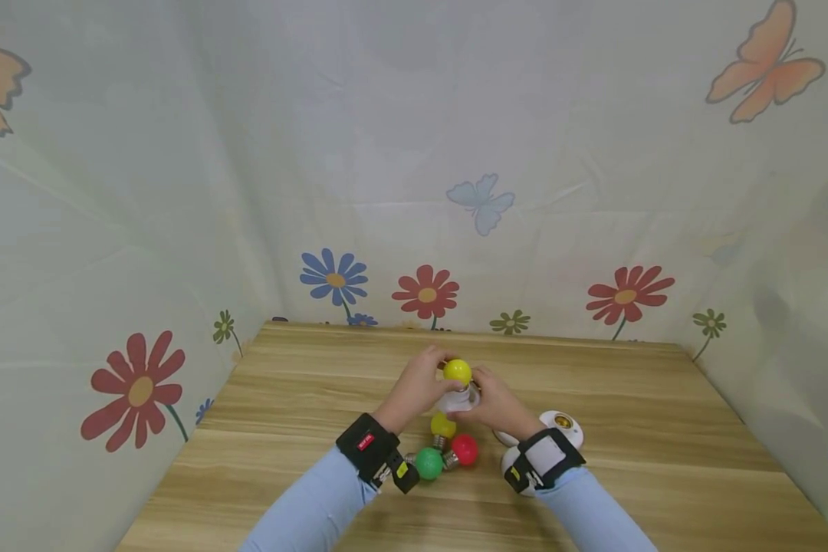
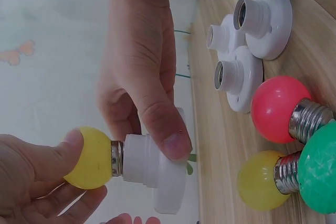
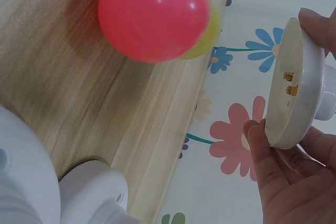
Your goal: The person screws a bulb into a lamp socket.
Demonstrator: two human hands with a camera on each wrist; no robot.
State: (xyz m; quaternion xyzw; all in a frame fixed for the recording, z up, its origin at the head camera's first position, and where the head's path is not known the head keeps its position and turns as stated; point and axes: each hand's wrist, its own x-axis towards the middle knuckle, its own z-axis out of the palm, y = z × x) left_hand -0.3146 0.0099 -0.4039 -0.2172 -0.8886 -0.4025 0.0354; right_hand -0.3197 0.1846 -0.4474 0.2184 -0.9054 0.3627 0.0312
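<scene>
Above the table, my left hand [image 1: 417,387] pinches the round glass of a yellow light bulb [image 2: 90,158] between thumb and fingers. My right hand [image 1: 500,406] grips a white lamp socket [image 2: 170,177] by its round base. The bulb's metal screw end points into the socket's mouth, and a strip of thread shows between glass and rim in the left wrist view. In the right wrist view the socket's hollow underside faces the camera, with brass screws [image 3: 290,83] inside. Below the hands lie a second yellow bulb [image 2: 260,182], a red bulb [image 2: 280,109] and a green bulb [image 2: 320,169].
Three more white lamp sockets [image 2: 270,22] stand in a group on the table by my right wrist, partly hidden by it in the head view. The wood-grain table [image 1: 317,360] ends at a pale curtain [image 1: 400,153] printed with flowers and butterflies.
</scene>
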